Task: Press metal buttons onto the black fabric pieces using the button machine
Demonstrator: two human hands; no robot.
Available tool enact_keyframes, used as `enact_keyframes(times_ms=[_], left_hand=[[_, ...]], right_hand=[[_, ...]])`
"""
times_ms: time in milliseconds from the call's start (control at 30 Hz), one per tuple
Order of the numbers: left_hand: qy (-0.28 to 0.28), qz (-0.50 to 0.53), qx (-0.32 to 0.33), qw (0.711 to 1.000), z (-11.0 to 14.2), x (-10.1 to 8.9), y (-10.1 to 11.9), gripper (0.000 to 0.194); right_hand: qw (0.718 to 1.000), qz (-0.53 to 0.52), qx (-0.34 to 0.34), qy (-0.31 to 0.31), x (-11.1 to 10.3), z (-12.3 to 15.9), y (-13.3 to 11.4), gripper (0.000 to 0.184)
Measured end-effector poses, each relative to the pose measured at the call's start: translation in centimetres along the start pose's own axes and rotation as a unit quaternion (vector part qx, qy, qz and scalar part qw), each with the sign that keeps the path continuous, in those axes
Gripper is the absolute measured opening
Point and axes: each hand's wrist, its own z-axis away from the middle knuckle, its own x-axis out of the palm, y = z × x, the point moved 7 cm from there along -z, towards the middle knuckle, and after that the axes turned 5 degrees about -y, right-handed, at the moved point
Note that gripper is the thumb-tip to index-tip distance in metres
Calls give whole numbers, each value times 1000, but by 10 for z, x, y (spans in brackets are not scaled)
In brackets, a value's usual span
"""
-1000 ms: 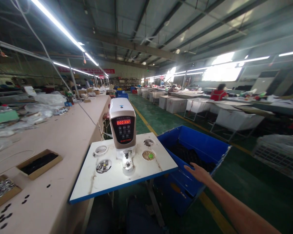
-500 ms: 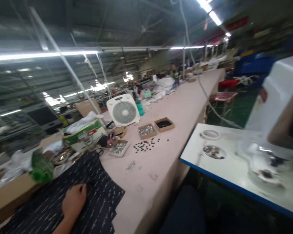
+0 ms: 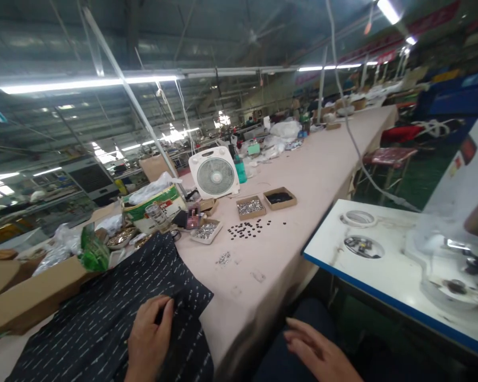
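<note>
My left hand (image 3: 149, 337) lies on a stack of dark blue patterned fabric (image 3: 87, 323) at the near end of a long pink table (image 3: 310, 164), its fingers curled on the cloth's top layer. My right hand (image 3: 316, 353) hovers low beside the table edge above my lap, fingers spread and empty. To the right stands a white press machine (image 3: 462, 212) on a white blue-edged board (image 3: 386, 270).
Small cardboard trays of metal snaps (image 3: 250, 207) and dark buttons (image 3: 279, 198) sit mid-table, with loose dark buttons (image 3: 247, 229) scattered near them. A white desk fan (image 3: 214, 174), a cardboard box (image 3: 32, 297) and bags stand at the left. A red stool (image 3: 388, 158) stands by the table.
My view swung left from the machine and blue bin to the table. My left hand slid nearer along the fabric, and my right hand came into view near my lap.
</note>
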Motion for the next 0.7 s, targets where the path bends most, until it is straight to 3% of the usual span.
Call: enact_keyframes(times_ms=[67, 133, 233, 300, 400, 467, 533, 567, 600, 633, 700], left_hand=[[18, 28, 86, 996, 21, 10, 50, 22], [-11, 44, 159, 986, 40, 25, 95, 14], [-122, 72, 251, 958, 59, 46, 143, 18], [-166, 92, 300, 935, 60, 46, 158, 21], [-148, 61, 316, 935, 32, 32, 158, 31], [-159, 23, 323, 933, 3, 31, 156, 58], [-234, 14, 338, 911, -23, 46, 159, 97], [-286, 18, 339, 896, -32, 56, 162, 107], [-343, 21, 329, 879, -38, 69, 166, 106], [-405, 26, 314, 858, -41, 81, 170, 93], [-508, 30, 280, 814, -39, 103, 180, 44]], right_hand=[[992, -72, -36, -99, 53, -24, -37, 90], [980, -125, -60, -145, 90, -40, -68, 88], [968, -186, -102, -132, 103, -51, -95, 57], [969, -195, -103, -107, 90, -50, -98, 39], [970, -168, -103, -142, 61, -37, -99, 29], [972, -128, -111, -163, 37, -26, -104, 26], [979, -68, -122, -148, 9, -16, -112, 23], [982, -34, -128, -136, -5, -12, -116, 22], [983, 1, -133, -125, -17, -8, -119, 21], [984, 38, -137, -111, -28, -6, -121, 21], [977, 137, -156, -48, -51, 0, -126, 24]])
